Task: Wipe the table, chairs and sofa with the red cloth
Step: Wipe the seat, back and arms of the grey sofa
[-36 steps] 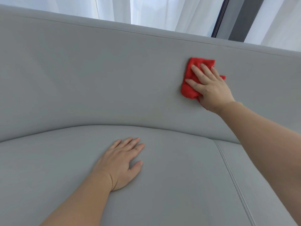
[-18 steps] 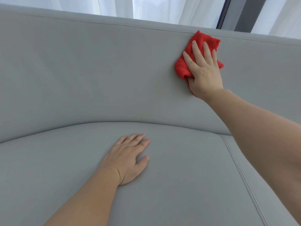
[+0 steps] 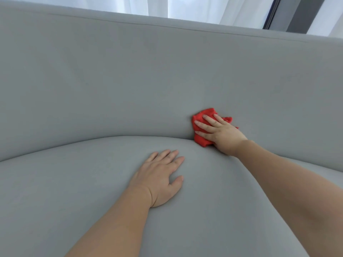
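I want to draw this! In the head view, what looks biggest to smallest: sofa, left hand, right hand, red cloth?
1. sofa
2. left hand, though it is nearer the camera
3. right hand and red cloth look about alike; the hand covers part of the cloth

Crumpled red cloth [image 3: 200, 127] low on grey sofa [image 3: 111, 80] backrest.

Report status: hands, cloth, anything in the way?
Left hand flat on the sofa seat, holding nothing. Right hand presses the red cloth against the backrest, low, near the seat crease. Nothing blocking the wipe path in view.
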A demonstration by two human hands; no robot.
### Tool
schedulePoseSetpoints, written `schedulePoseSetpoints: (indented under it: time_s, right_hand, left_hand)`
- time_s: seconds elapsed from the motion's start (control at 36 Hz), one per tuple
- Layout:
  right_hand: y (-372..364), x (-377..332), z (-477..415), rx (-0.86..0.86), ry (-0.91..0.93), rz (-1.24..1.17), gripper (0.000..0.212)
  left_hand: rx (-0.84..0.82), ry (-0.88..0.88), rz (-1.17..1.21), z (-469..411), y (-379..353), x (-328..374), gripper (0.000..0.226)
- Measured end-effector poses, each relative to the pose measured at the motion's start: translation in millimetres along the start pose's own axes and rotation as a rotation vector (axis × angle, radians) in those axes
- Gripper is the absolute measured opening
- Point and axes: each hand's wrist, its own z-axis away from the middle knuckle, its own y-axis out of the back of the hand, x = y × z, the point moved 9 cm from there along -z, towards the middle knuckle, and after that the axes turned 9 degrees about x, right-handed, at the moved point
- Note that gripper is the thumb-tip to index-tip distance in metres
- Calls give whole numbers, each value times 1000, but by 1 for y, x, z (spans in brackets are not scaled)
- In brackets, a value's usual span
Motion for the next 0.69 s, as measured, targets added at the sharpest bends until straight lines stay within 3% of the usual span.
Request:
schedulePoseSetpoints:
  time_s: [0.14, 0.28, 0.39, 0.56, 0.69]
  right_hand:
    - [2, 0, -1, 68, 47, 12, 62]
    - [24, 16, -19, 162, 124, 82, 40]
    - [51, 37, -40, 219, 71, 90, 51]
    - [91, 61, -69, 253, -32, 85, 46]
    - [132, 92, -102, 271, -203, 62, 55]
  left_hand:
    - [12, 8, 11, 0, 0, -1, 73]
    - [13, -3, 16, 0, -1, -1, 80]
    - [15, -7, 8, 1, -1, -1, 80]
    - [2, 0, 13, 1, 1, -1, 72]
    - [-2, 3, 24, 1, 1, 0, 71]
